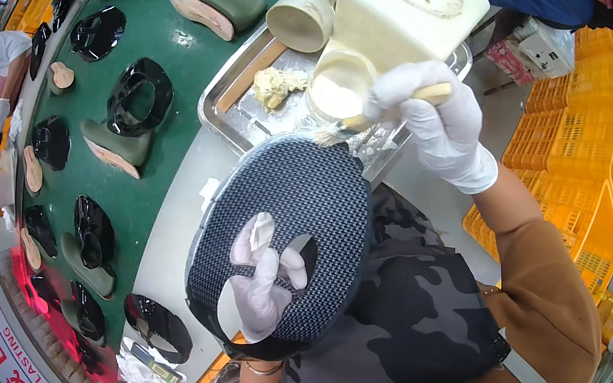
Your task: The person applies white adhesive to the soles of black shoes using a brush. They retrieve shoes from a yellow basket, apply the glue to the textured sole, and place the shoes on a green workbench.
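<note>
My left hand (261, 299), in a white glove, reaches through the opening of a black shoe upper (258, 191) and grips it. The upper is spread with its dark woven lining facing up, above my lap. My gloved right hand (444, 121) is closed around a wooden-handled brush (354, 124). Its pale, paste-coated bristles are at the upper's far right edge; whether they touch it I cannot tell. Just beyond the brush is a cup of white paste (339, 94), attached to a cream plastic container (383, 19).
A metal tray (207, 111) holds the container and a yellowish clump (276, 88). Left, a curved green conveyor (159, 22) carries green lasts (115, 146) and glossy black uppers (141, 96). Orange crates (563, 191) stand at right. Other people work at the far left and far right.
</note>
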Motion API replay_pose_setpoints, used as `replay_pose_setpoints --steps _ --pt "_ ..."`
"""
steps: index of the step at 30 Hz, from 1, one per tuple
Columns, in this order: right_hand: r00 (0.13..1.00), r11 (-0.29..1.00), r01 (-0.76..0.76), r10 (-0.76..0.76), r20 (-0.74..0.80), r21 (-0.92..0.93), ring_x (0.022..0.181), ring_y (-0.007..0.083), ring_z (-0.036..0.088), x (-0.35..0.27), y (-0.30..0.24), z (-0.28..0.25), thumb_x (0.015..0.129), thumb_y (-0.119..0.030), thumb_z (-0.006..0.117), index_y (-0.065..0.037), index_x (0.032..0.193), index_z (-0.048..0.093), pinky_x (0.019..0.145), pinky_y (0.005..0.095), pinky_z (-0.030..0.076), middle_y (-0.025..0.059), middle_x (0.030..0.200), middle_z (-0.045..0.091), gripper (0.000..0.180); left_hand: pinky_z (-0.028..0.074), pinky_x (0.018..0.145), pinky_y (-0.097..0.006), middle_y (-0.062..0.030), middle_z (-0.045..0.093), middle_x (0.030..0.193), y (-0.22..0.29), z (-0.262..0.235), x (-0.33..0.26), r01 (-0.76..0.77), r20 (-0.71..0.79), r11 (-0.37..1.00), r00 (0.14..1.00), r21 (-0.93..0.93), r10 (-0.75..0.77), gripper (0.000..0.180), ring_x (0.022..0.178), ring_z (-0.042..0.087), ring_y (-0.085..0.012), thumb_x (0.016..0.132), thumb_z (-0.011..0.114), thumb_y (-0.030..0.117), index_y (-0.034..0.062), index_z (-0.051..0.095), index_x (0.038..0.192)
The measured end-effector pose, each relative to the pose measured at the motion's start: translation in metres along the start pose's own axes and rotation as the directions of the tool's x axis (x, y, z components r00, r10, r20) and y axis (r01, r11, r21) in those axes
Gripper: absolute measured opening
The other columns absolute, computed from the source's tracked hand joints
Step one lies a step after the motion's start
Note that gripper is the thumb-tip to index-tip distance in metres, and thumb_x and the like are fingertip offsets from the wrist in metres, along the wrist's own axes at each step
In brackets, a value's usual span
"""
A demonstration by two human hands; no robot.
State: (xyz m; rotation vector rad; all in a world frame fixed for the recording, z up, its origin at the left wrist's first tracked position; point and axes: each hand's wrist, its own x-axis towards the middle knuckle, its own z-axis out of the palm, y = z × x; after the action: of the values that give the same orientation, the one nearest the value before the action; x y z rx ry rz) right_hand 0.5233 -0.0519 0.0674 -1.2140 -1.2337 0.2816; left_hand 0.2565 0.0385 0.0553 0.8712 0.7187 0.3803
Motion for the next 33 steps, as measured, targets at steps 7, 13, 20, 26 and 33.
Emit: replay_pose_setpoints --steps 7,13,20,26,33 --pt "0.996 0.994 -0.088 0.086 -0.035 -0.061 0.064 0.0103 0.056 -0.018 -0.007 -0.006 0.098 -0.028 0.044 0.003 0.098 0.052 0.058 0.0209 0.046 0.0098 0.086 0.063 0.031 0.048 0.071 -0.03 -0.0156 0.061 0.093 -0.025 0.002 0.005 -0.155 -0.038 0.983 0.988 -0.095 0.152 0.051 0.072 0.057 -0.0186 0.096 0.043 0.012 0.0013 0.021 0.141" --pt "0.995 1.0 -0.007 0.006 -0.099 -0.017 0.068 0.0109 0.058 0.005 -0.007 0.004 0.098 -0.024 0.044 0.003 0.101 0.05 0.059 0.0213 0.047 0.0116 0.087 0.063 0.027 0.043 0.092 -0.035 -0.0224 0.055 0.121 -0.041 -0.002 0.0 -0.265 0.018 0.963 0.964 0.051 0.264 0.053 0.101 0.058 -0.0255 0.097 0.04 0.021 -0.0001 0.022 0.142" --pt "0.979 0.995 -0.04 0.057 -0.195 0.088 0.072 0.0121 0.06 0.009 0.002 0.012 0.098 -0.022 0.044 0.001 0.102 0.05 0.059 0.0215 0.049 0.0121 0.086 0.062 0.024 0.043 0.094 -0.043 -0.0233 0.052 0.124 -0.042 -0.007 0.003 -0.338 0.092 0.938 0.934 -0.081 0.345 0.049 0.105 0.057 -0.0292 0.099 0.035 0.016 0.0094 0.02 0.145" --pt "0.959 0.951 -0.278 0.283 -0.017 0.139 0.07 0.0124 0.06 -0.004 -0.015 0.003 0.099 -0.02 0.041 0.0 0.101 0.051 0.059 0.0225 0.05 0.0123 0.086 0.062 0.023 0.047 0.091 -0.045 -0.0227 0.051 0.126 -0.046 -0.001 0.013 -0.336 -0.059 0.877 0.94 -0.343 0.337 0.054 0.107 0.056 -0.0321 0.097 0.039 0.01 0.0097 0.017 0.146" --pt "0.936 0.918 -0.103 0.22 -0.274 0.384 0.079 0.0093 0.062 0.028 0.003 0.02 0.097 -0.013 0.043 -0.002 0.106 0.049 0.059 0.0163 0.05 0.0082 0.091 0.062 0.015 0.047 0.091 -0.047 -0.0228 0.05 0.127 -0.048 0.007 0.016 -0.476 0.025 0.853 0.87 -0.215 0.492 0.054 0.101 0.06 -0.037 0.095 0.038 0.004 0.0122 0.02 0.145"
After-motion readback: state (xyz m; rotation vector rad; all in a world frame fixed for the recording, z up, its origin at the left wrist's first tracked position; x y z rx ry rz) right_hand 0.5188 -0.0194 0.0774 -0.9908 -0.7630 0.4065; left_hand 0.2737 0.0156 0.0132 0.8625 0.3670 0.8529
